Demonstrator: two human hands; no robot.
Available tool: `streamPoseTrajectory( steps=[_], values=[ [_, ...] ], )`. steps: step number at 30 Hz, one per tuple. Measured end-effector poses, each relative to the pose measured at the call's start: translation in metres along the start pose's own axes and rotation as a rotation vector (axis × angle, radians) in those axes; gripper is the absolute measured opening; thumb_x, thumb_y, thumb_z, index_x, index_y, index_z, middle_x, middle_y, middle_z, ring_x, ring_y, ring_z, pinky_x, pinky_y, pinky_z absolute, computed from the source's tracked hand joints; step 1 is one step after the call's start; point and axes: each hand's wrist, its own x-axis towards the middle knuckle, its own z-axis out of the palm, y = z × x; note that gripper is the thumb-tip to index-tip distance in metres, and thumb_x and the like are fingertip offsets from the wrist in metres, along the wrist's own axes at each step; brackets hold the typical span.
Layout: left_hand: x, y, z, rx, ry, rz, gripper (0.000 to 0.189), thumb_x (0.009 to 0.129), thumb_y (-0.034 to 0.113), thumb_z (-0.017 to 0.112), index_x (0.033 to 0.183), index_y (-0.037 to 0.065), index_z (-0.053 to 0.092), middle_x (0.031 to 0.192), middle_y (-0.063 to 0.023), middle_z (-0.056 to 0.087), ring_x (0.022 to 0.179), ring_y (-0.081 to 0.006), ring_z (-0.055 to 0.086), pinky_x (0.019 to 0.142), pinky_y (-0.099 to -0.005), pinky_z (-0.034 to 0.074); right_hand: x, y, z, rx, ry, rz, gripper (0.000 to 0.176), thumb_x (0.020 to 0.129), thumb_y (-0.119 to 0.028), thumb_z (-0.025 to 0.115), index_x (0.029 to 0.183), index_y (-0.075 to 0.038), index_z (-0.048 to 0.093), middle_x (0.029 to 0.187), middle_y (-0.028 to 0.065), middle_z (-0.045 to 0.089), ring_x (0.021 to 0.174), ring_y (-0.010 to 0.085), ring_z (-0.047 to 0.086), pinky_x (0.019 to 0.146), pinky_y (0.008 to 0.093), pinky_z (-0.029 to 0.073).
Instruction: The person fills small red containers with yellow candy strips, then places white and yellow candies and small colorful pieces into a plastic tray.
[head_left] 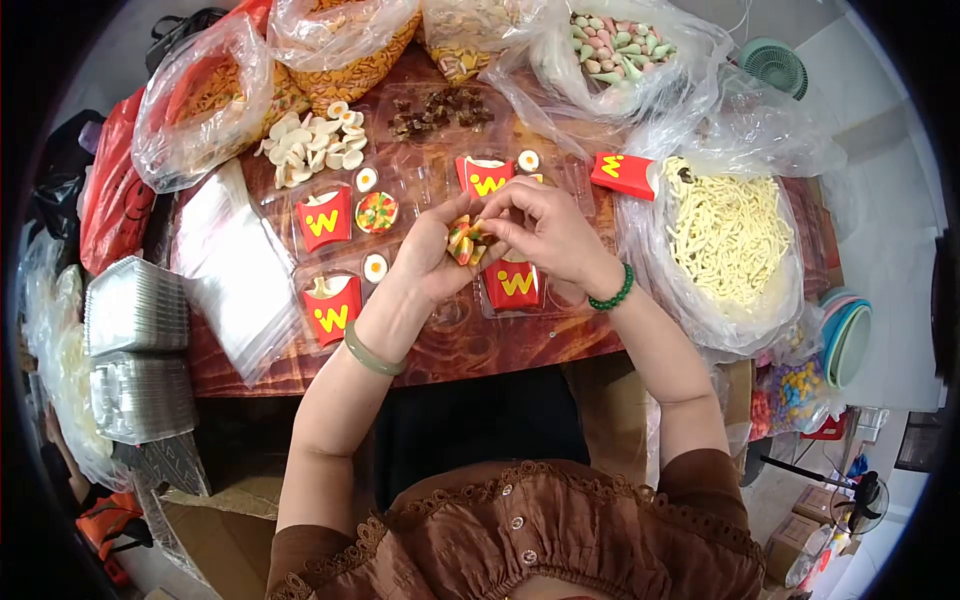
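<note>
Several small orange, yellow and green candy pieces lie cupped in my left hand, over the middle of the table. The fingertips of my right hand pinch at these pieces from the right. Beneath and around both hands are red cartons with yellow marks, one just behind and another just in front, in clear trays. On the left stand two more red cartons, beside a round pizza-like candy and egg-like candies.
Pale candy pieces and brown ones lie at the back. Bags of candy line the far edge. A bag of pale yellow strips sits right, near a red carton. Clear bags and stacked trays are left.
</note>
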Motion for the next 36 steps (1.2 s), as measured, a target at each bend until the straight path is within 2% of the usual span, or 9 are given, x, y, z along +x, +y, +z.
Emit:
streamPoseTrajectory(
  steps=[1,9,12,14,17,18,24,30,36],
  values=[
    [-0.003,-0.001,-0.002,-0.002,0.004,0.001,0.029,0.098,0.020,0.036,0.112,-0.001,0.051,0.107,-0.0129,0.058,0.093,-0.0231,0.060,0.077,-0.0357,0.054,-0.003,-0.002,0.000,0.153,0.027,0.152,0.011,0.082,-0.007,0.064,0.090,-0.002,0.062,0.090,0.0032,0.062,0.074,0.0101,0.057,0.064,0.0237,0.046],
    [0.007,-0.005,-0.018,0.123,-0.116,-0.032,0.024,0.094,0.018,0.052,0.108,0.000,0.055,0.095,-0.0111,0.061,0.082,-0.0195,0.063,0.063,-0.0237,0.054,-0.009,-0.002,-0.008,0.169,0.107,0.243,0.015,0.088,-0.012,0.061,0.097,-0.001,0.058,0.091,0.0015,0.058,0.078,0.0065,0.055,0.067,0.0229,0.046],
    [0.005,-0.010,-0.008,0.141,-0.052,-0.004,0.023,0.094,0.018,0.052,0.108,0.000,0.055,0.098,-0.0115,0.061,0.082,-0.0193,0.063,0.061,-0.0225,0.052,-0.012,-0.003,-0.015,-0.180,-0.006,0.202,0.016,0.089,-0.011,0.060,0.100,0.001,0.056,0.093,0.0016,0.059,0.082,0.0066,0.055,0.072,0.0236,0.048],
    [0.004,-0.008,-0.002,0.113,-0.056,-0.015,0.023,0.094,0.018,0.051,0.108,0.000,0.055,0.099,-0.0126,0.061,0.084,-0.0210,0.063,0.063,-0.0236,0.053,-0.015,0.007,-0.012,0.425,0.156,0.374,0.013,0.089,-0.009,0.059,0.098,0.000,0.058,0.094,0.0009,0.060,0.083,0.0074,0.056,0.073,0.0238,0.047],
    [0.000,0.000,0.001,0.041,0.005,-0.011,0.024,0.095,0.017,0.049,0.110,0.000,0.053,0.102,-0.0155,0.059,0.089,-0.0258,0.062,0.069,-0.0266,0.055,-0.006,0.018,-0.037,-0.016,0.197,0.195,0.014,0.088,-0.006,0.057,0.101,0.000,0.061,0.095,0.0022,0.061,0.083,0.0088,0.057,0.071,0.0245,0.046],
    [0.001,0.005,0.002,-0.003,0.057,0.011,0.025,0.095,0.016,0.048,0.112,-0.001,0.051,0.105,-0.0173,0.058,0.093,-0.0288,0.061,0.072,-0.0284,0.056,-0.004,0.037,-0.050,-0.362,0.124,0.100,0.017,0.085,-0.004,0.057,0.102,0.000,0.061,0.093,0.0059,0.061,0.081,0.0134,0.059,0.072,0.0255,0.046],
    [0.023,0.016,-0.017,-0.047,0.052,0.030,0.024,0.096,0.013,0.040,0.114,-0.002,0.044,0.108,-0.0207,0.055,0.100,-0.0363,0.057,0.080,-0.0355,0.055,0.007,0.078,-0.046,-0.491,-0.157,-0.092,0.017,0.081,-0.006,0.061,0.097,-0.002,0.063,0.090,0.0105,0.060,0.077,0.0218,0.059,0.068,0.0304,0.047],
    [0.025,0.016,-0.015,-0.049,0.062,0.045,0.023,0.096,0.013,0.039,0.111,-0.004,0.045,0.106,-0.0207,0.055,0.100,-0.0372,0.058,0.081,-0.0365,0.055,-0.009,0.064,-0.032,-0.459,0.024,0.351,0.015,0.080,-0.014,0.063,0.091,-0.005,0.064,0.088,0.0120,0.061,0.082,0.0296,0.060,0.070,0.0378,0.048],
    [0.025,0.014,-0.014,-0.068,0.068,0.048,0.024,0.096,0.013,0.037,0.110,-0.004,0.045,0.106,-0.0211,0.055,0.100,-0.0384,0.057,0.082,-0.0386,0.055,-0.022,0.071,-0.018,-0.511,0.111,0.188,0.012,0.083,-0.014,0.060,0.091,-0.007,0.064,0.091,0.0108,0.060,0.082,0.0298,0.060,0.068,0.0381,0.048]
  ],
)
